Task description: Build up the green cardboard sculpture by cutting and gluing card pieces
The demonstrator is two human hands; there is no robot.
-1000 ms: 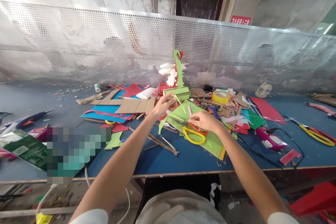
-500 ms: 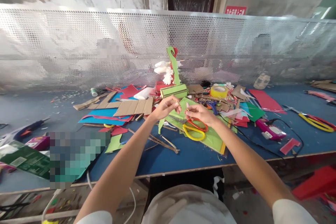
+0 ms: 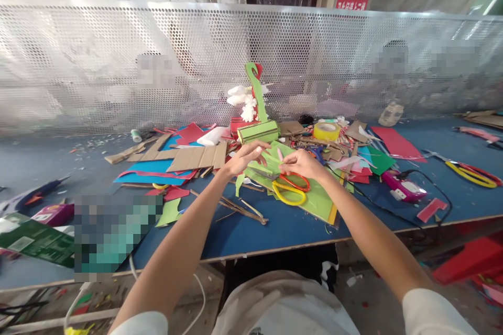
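Observation:
My left hand (image 3: pixel 247 157) hovers over the green sheets (image 3: pixel 314 201), its fingers loosely apart and nothing visible between them. Facing it, my right hand (image 3: pixel 302 163) pinches a short pale pink stick (image 3: pixel 280 154), whose exact kind I cannot make out. Any thin green strip at the fingertips blends into the green sheet behind. Below the right hand lie scissors (image 3: pixel 290 194) with yellow and orange handles, blades pointing left. Just beyond both hands stands a green and red cardboard model (image 3: pixel 257 132) with a tall curled green neck and white pieces attached.
Cardboard strips (image 3: pixel 198 157) and blue sheets lie left; a yellow tape roll (image 3: pixel 327 131) sits back right. A second pair of scissors (image 3: pixel 469 171), a magenta device (image 3: pixel 404 186) with a black cable, and thin sticks (image 3: pixel 243 210) also lie about. A perforated metal screen (image 3: pixel 212 68) borders the back.
The hands came together, then my left hand opened and drew slightly away. The green strip it held earlier no longer shows clearly. My right hand keeps the pink stick; the view shifted slightly.

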